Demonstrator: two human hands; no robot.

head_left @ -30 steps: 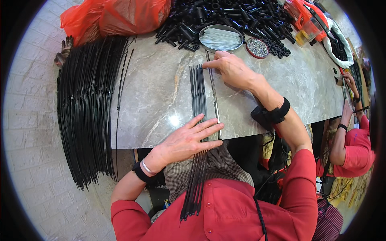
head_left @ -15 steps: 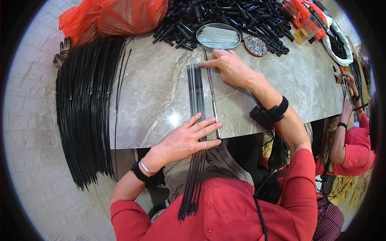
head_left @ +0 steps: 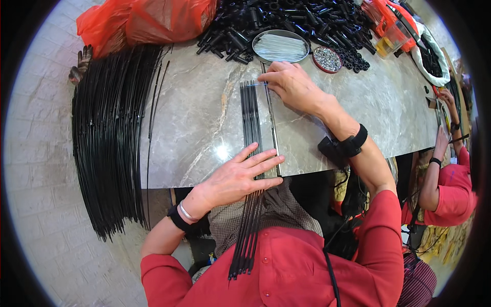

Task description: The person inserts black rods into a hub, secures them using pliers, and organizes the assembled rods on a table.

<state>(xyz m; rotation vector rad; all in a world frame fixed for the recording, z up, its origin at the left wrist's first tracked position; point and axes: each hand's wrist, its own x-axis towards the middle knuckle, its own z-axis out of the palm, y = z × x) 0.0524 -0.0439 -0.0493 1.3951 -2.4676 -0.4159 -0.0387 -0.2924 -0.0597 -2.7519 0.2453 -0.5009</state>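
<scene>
Several thin black rods (head_left: pixel 251 120) lie side by side on the marbled tabletop, their near ends reaching past its edge over my lap. My left hand (head_left: pixel 238 174) rests flat across them with fingers spread, holding nothing. At the rods' far ends my right hand (head_left: pixel 294 87) is closed, thumb and fingers pinching a thin silvery pin (head_left: pixel 258 84) that lies crosswise over the tips. A long narrow metal strip (head_left: pixel 271 120) runs along the right side of the rods; the left fingertips reach it.
Many black rods (head_left: pixel 110 138) are heaped at the left, overhanging the edge. Beyond my right hand stand a dish of thin silvery pins (head_left: pixel 260 55), a red-rimmed dish of small metal pieces (head_left: pixel 327 60) and black tubes (head_left: pixel 286 20). A co-worker (head_left: pixel 450 189) works at the right.
My right index finger was stretched out at the rod tips; now the fingers have drawn together and the silvery pin shows more plainly. The left hand keeps its place.
</scene>
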